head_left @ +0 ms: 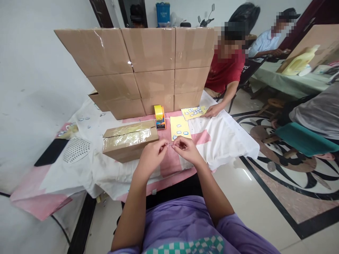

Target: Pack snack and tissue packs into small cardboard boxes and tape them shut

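My left hand (pixel 156 152) and my right hand (pixel 184 148) meet above the table's front edge, fingertips pinched close together. Between them is something small and thin, too tiny to name. Just beyond my fingers lies a yellow sheet (pixel 178 121) with a few small white pieces outlined in blue. A second yellow sheet (pixel 188 116), behind and to the right, carries several more such pieces. Left of my hands sits a taped cardboard box (pixel 129 139). A yellow tape roll in an orange dispenser (pixel 159 118) stands behind that box.
Stacked cardboard boxes (pixel 156 67) wall off the back of the table. A person in a red shirt (pixel 227 68) reaches a hand to the second sheet. On the left lie a black phone-like slab (pixel 51 152) and a perforated white piece (pixel 76 150). Other people sit at right.
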`<state>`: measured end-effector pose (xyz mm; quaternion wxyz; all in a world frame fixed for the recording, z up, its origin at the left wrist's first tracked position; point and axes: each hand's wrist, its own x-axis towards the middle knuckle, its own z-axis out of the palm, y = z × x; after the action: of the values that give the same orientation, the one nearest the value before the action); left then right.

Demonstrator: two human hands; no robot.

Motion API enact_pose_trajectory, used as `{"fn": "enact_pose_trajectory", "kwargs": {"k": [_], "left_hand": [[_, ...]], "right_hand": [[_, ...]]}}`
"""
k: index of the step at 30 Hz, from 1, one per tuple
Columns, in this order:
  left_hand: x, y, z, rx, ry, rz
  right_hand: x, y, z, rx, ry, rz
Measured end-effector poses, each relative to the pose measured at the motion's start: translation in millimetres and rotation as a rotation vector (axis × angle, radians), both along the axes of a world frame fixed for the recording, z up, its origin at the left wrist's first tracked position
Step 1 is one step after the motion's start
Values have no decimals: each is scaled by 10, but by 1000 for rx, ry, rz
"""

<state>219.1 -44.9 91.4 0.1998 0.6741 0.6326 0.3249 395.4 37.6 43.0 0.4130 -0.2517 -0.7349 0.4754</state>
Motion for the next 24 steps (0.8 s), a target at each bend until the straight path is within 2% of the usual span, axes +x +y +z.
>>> {"fn": "enact_pose_trajectory", "kwargs": {"k": [3, 5, 7, 10, 11, 13, 16, 18, 24], "left_hand": [[-67, -81, 26, -41, -48, 6], [-226, -167, 47, -1, -62, 87], [-497, -252, 57, 155, -3, 296], [-1013, -310, 11, 407, 199, 685], [-1172, -305, -25, 430, 244, 787], [-1419, -271, -122, 370, 208, 912], [-1582, -210, -276, 273, -24, 941], [-1597, -181, -339, 290, -109, 939], [-1567, -133, -354, 373, -126, 965]], "right_hand": [[-33, 6, -4, 83, 41, -50], [-98, 43, -17, 126, 109, -119], [-216, 102, -57, 99, 156, -207], [-474, 193, -179, -15, 131, -328], [-569, 213, -230, -46, 104, -356], [-743, 228, -333, -92, 56, -384], [-923, 185, -453, -184, 42, -370], [-983, 131, -497, -261, 75, -370], [-1065, 41, -530, -347, 165, -447]]}}
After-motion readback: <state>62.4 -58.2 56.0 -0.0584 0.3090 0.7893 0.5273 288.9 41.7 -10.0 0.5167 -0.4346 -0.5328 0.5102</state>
